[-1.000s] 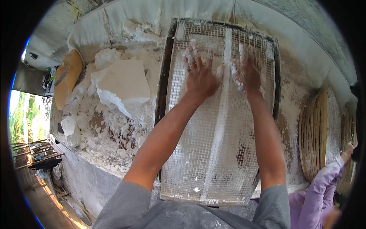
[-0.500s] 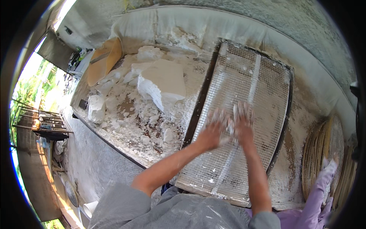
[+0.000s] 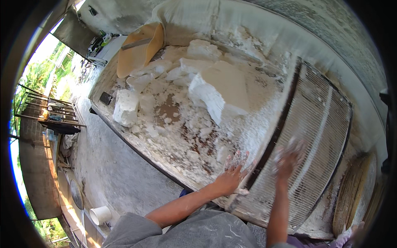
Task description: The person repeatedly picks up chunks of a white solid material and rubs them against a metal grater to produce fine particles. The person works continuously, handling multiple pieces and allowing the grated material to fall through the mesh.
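Observation:
My left hand [image 3: 232, 177], dusted with white, has its fingers spread and holds nothing. It is over the crumbs of white material beside the dark near-left bar of a wire-mesh screen frame [image 3: 320, 136]. Over the mesh is my right hand [image 3: 290, 159], whitened and smeared by motion, so its fingers cannot be made out. Beyond my left hand, a large white powdery block [image 3: 227, 89] with a broken side rests among loose chunks on the table [image 3: 167, 109].
A tan curved scoop-like sheet [image 3: 140, 49] stands at the table's far left corner. A smaller white lump [image 3: 126, 107] sits near the left edge. Round woven trays [image 3: 355, 194] lean at right, near a purple sleeve [image 3: 345, 237] of another person. A white bucket [image 3: 100, 215] is at lower left.
The view has swung left, so the table and mesh appear farther right. My hands, close together over the mesh before, are now apart; my left has moved off it to the left.

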